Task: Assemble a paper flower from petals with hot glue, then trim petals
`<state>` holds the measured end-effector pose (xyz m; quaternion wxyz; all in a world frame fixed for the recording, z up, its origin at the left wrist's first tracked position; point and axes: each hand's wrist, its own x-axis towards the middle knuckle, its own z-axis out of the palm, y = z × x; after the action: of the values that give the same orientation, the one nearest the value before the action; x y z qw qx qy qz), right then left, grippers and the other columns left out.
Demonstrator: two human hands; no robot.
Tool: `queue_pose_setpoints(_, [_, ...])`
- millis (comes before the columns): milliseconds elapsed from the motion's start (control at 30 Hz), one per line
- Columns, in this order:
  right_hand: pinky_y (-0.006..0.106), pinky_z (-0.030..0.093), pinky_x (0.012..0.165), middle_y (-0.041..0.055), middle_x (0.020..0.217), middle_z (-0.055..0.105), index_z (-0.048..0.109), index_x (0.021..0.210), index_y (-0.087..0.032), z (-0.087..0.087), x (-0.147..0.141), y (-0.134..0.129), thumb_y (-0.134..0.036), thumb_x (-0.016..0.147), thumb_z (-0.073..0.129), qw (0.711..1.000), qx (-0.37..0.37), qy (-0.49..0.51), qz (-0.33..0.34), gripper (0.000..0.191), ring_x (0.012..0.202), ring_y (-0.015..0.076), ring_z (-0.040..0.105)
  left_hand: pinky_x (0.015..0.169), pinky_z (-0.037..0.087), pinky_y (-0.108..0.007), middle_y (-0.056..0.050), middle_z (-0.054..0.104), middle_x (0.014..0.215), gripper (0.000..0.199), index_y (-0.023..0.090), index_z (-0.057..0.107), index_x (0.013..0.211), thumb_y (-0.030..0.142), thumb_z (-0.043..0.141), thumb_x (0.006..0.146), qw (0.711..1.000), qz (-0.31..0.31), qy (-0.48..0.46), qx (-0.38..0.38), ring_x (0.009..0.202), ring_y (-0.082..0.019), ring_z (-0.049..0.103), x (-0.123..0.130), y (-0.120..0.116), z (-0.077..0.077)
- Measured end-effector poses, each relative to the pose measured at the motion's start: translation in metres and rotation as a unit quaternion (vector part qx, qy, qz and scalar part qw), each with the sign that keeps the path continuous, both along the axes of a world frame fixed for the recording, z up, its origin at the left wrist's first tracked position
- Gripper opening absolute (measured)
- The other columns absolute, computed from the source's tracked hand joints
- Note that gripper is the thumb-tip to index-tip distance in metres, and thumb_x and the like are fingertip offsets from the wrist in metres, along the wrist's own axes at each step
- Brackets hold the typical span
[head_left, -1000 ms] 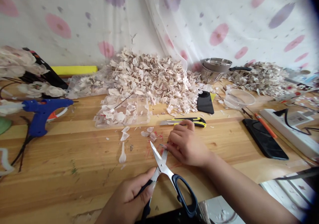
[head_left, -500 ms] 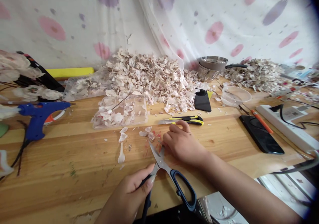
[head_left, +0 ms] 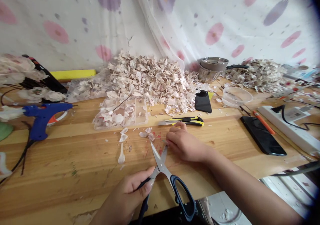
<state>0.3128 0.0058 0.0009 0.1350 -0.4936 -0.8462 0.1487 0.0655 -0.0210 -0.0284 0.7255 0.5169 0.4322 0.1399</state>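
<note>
My left hand (head_left: 130, 191) grips one dark blue handle of a pair of scissors (head_left: 160, 165), whose blades stand apart and point away from me. Close to the tip of the right blade is my right hand (head_left: 183, 143), its fingers curled together; whatever they pinch is too small to name. Just beyond that hand a yellow and black utility knife (head_left: 187, 120) lies with its blade out. Loose pale petals (head_left: 147, 132) and reddish marks are on the wood near the blade tips. One long petal (head_left: 121, 154) lies further left.
A large heap of dried petals (head_left: 150, 78) stands behind a clear divided tray (head_left: 141, 113). On the left lies a blue glue gun (head_left: 41, 118). To the right are a black phone (head_left: 262, 135), a white power strip (head_left: 290, 128), a clear bowl (head_left: 237, 96) and metal bowls (head_left: 213, 66).
My right hand has shifted slightly right, away from the scissors' blades. The scissors have turned a little, and their right blade shows more fully.
</note>
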Motion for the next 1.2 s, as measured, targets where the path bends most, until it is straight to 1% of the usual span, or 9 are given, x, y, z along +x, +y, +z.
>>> queue_pose_setpoints(200, [0.038,0.034,0.082,-0.0033,0.067,0.041,0.033,0.069,-0.022,-0.004,0.008,0.008,-0.029,0.099,0.035,0.989,-0.054,0.135,0.026,0.032,0.066,0.0142,0.035,0.117,0.025,-0.050,-0.006,0.058,0.135,0.064,0.029,0.068,0.118,0.068,0.070,0.068,0.999,0.016,-0.025,-0.024,0.132,-0.033,0.047,0.000,0.000,0.004])
queue_pose_setpoints(367, [0.028,0.038,0.058,-0.0049,0.061,0.040,0.035,0.068,-0.023,-0.005,0.009,0.009,-0.048,0.100,0.032,0.954,-0.159,0.255,0.009,0.041,0.055,0.0118,0.037,0.114,0.028,-0.050,-0.008,0.067,0.124,0.058,0.026,0.073,0.108,0.061,0.078,0.063,0.992,0.082,-0.054,-0.076,0.129,-0.033,0.050,0.002,-0.006,0.012])
queue_pose_setpoints(467, [0.026,0.037,0.052,-0.0064,0.058,0.037,0.036,0.069,-0.024,-0.005,0.006,0.007,-0.053,0.101,0.026,0.948,-0.174,0.267,0.002,0.044,0.050,0.0106,0.036,0.113,0.031,-0.049,-0.006,0.069,0.121,0.053,0.028,0.074,0.106,0.058,0.080,0.063,0.986,0.091,-0.080,-0.114,0.130,-0.032,0.050,0.001,-0.008,0.013])
queue_pose_setpoints(567, [0.032,0.040,0.067,-0.0055,0.060,0.038,0.035,0.068,-0.023,-0.005,0.002,0.005,-0.055,0.100,0.021,0.959,-0.127,0.253,-0.022,0.048,0.056,0.0123,0.038,0.114,0.031,-0.048,-0.005,0.067,0.125,0.048,0.030,0.072,0.109,0.056,0.077,0.068,0.988,0.068,-0.092,-0.102,0.128,-0.031,0.052,0.000,-0.006,0.009])
queue_pose_setpoints(700, [0.043,0.028,0.090,-0.0022,0.067,0.046,0.043,0.067,-0.020,-0.002,0.002,0.004,-0.061,0.097,0.031,0.979,-0.033,0.199,-0.028,0.051,0.071,0.0163,0.045,0.115,0.029,-0.047,-0.006,0.064,0.129,0.048,0.030,0.070,0.114,0.055,0.074,0.073,0.990,0.046,-0.105,-0.077,0.130,-0.030,0.051,-0.002,-0.004,0.002])
queue_pose_setpoints(800, [0.040,0.024,0.092,-0.0014,0.067,0.054,0.049,0.069,-0.019,0.002,0.006,0.004,-0.053,0.093,0.051,0.992,0.051,0.114,-0.004,0.042,0.076,0.0167,0.051,0.116,0.027,-0.049,-0.007,0.062,0.132,0.050,0.030,0.068,0.118,0.055,0.072,0.075,0.993,0.027,-0.093,-0.066,0.130,-0.030,0.050,-0.003,-0.003,0.001])
queue_pose_setpoints(900, [0.036,0.025,0.088,-0.0017,0.067,0.057,0.049,0.068,-0.018,0.005,0.009,0.003,-0.034,0.096,0.051,0.991,0.116,0.063,0.032,0.032,0.076,0.0153,0.051,0.117,0.025,-0.048,-0.006,0.059,0.136,0.051,0.029,0.067,0.120,0.057,0.070,0.076,0.996,0.022,-0.076,-0.050,0.131,-0.030,0.049,-0.002,-0.003,0.002])
queue_pose_setpoints(1033, [0.037,0.024,0.083,-0.0004,0.075,0.063,0.054,0.073,-0.019,0.006,0.007,0.002,-0.020,0.098,0.043,0.974,0.224,-0.007,0.047,0.027,0.077,0.0153,0.049,0.117,0.026,-0.047,-0.005,0.058,0.137,0.055,0.028,0.066,0.121,0.058,0.069,0.076,0.996,0.040,-0.059,-0.046,0.133,-0.030,0.047,0.001,-0.003,0.004])
queue_pose_setpoints(1200, [0.039,0.024,0.085,-0.0025,0.079,0.068,0.058,0.079,-0.020,0.003,0.006,-0.001,-0.017,0.098,0.048,0.945,0.321,-0.052,0.046,0.021,0.084,0.0156,0.056,0.118,0.023,-0.047,-0.005,0.058,0.136,0.056,0.029,0.067,0.119,0.060,0.071,0.073,0.998,0.043,-0.051,-0.024,0.134,-0.031,0.045,0.001,-0.003,0.002])
